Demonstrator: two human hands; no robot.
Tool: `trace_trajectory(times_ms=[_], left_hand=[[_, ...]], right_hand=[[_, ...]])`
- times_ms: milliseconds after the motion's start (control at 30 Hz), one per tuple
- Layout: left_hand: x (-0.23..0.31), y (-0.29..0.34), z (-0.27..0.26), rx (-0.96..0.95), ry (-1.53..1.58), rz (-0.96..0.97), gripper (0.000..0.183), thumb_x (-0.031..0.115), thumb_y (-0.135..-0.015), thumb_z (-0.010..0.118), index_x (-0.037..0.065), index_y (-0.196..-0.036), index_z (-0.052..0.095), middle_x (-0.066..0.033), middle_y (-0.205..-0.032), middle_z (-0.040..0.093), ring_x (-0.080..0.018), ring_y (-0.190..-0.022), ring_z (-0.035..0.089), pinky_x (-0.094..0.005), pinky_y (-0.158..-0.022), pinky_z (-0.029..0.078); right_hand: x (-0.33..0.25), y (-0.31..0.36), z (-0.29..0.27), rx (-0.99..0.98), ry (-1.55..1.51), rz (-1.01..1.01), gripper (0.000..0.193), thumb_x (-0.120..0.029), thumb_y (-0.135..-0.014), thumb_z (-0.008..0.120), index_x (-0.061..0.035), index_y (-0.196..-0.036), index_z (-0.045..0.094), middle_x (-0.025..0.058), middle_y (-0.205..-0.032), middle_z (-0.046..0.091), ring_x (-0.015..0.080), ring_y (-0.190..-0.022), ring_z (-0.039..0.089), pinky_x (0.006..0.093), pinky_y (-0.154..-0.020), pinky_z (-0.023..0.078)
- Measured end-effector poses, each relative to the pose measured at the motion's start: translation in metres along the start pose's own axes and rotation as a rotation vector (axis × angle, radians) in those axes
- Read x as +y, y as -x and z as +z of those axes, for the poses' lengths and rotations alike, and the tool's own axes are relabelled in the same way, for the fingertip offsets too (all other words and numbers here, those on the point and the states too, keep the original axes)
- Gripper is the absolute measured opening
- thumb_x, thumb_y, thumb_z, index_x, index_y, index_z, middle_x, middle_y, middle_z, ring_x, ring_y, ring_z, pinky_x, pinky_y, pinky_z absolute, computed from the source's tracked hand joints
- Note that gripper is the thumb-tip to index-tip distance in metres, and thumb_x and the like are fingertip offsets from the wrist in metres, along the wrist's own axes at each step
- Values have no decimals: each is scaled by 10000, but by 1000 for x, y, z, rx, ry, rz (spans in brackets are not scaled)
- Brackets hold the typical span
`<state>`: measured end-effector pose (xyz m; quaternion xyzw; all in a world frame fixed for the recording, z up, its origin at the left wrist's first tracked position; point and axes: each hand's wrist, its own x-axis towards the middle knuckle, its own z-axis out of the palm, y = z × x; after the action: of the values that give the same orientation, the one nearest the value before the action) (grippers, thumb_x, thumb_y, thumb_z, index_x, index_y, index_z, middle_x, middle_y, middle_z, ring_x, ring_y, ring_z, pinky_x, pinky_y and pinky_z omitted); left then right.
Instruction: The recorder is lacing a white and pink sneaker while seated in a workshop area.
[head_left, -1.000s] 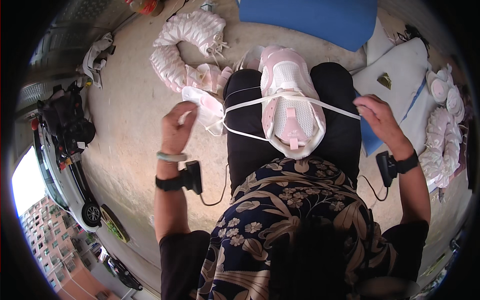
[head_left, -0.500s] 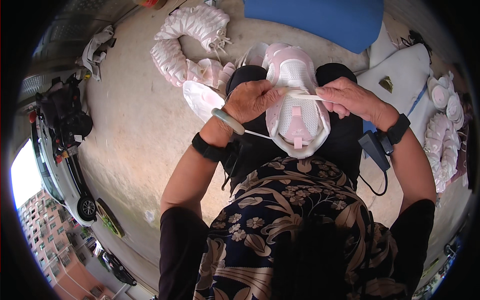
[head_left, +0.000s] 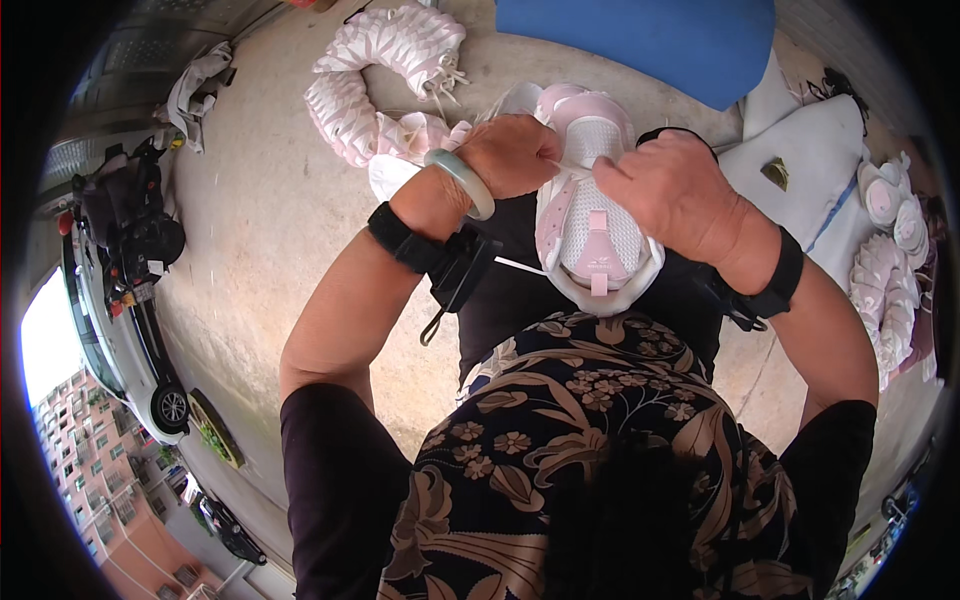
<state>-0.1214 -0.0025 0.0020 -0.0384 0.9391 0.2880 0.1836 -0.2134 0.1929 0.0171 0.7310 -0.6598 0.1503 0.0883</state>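
Note:
A pink and white shoe upper (head_left: 600, 225) lies across my lap, its heel end toward me. Both hands are over its lacing area, a white shoelace (head_left: 574, 168) stretched between them. My left hand (head_left: 512, 158) is closed on the lace at the upper's left side, thumb and fingers pinched. On the right, my right hand (head_left: 675, 190) is also closed on the lace, knuckles up, covering part of the upper's right side. Another stretch of lace runs out at the left of the heel. The fingertips are partly hidden.
A curved row of nested pink and white shoe uppers (head_left: 345, 95) lies on the concrete floor at the far left. More uppers (head_left: 880, 290) are stacked at the right, beside a white sheet (head_left: 815, 160). A blue panel (head_left: 650, 40) stands ahead. A scooter (head_left: 130, 220) and a car (head_left: 120, 340) are at the left.
My left hand has turned and lifted slightly, and the wrist has swung left. My right hand has rolled knuckles up and moved left and nearer. The lace between them looks shorter.

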Motion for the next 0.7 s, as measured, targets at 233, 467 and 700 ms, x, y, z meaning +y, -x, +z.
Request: trace_trajectory(times_ms=[233,467,700], left_hand=[[9,4,2,-128,195,-41,176,182,-773,620,7,-783,608,-87,-608,550,-121,-573,494,-272,-568,434],[26,11,9,276,-186,292,115,148,-748,634,41,-745,594,-56,-597,568,-165,-568,565,-283,-547,447],[27,30,24,519,-651,574,158,119,-651,583,88,-807,577,-3,-593,509,-170,-529,571,-292,-531,444]], right_hand=[[-25,26,-5,-225,28,-74,184,-112,-704,570,-8,-852,605,33,-593,592,162,-564,613,287,-554,453],[-27,35,0,-153,2,33,248,-125,-720,560,-12,-935,604,32,-633,589,168,-580,610,297,-568,454],[-21,43,0,-39,-8,148,267,-115,-714,547,-35,-966,586,33,-633,557,179,-589,591,304,-574,438]])
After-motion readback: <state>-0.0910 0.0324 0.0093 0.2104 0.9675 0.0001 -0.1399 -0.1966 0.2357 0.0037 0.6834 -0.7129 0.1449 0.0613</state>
